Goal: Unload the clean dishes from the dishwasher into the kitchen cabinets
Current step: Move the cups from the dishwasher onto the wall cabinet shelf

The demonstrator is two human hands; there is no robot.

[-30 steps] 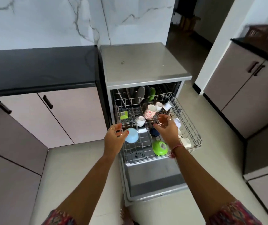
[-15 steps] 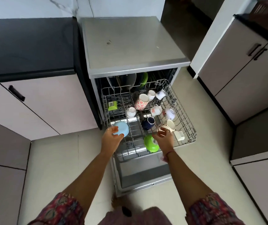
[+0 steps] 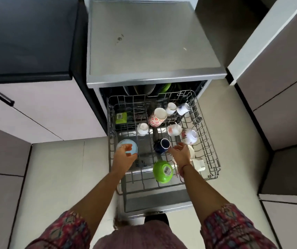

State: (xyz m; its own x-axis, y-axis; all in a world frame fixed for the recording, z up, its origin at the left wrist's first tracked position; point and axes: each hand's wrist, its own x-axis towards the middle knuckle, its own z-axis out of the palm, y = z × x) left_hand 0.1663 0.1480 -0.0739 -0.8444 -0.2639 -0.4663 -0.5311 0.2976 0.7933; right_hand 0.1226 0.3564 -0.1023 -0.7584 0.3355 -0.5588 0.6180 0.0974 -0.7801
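On the pulled-out wire dishwasher rack (image 3: 209,141): six pale cups, one navy mug (image 3: 161,145), one green plastic bowl (image 3: 162,171). Left hand (image 3: 125,156) gripped one light-blue bowl (image 3: 130,145); right hand (image 3: 181,153) hovered relaxed beside the mug.

Wire metal rack (image 3: 207,133), glossy mugs (image 3: 157,116).

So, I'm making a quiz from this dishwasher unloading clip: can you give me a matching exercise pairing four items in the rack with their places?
Things:
1. round light blue bowl
2. bright green plastic bowl
3. dark blue ceramic mug
4. tall white cup with red flowers

Places:
A. rack's near edge
B. toward the rack's back
C. under the left hand
D. beside the right hand

Pairs: 1-C, 2-A, 3-D, 4-B
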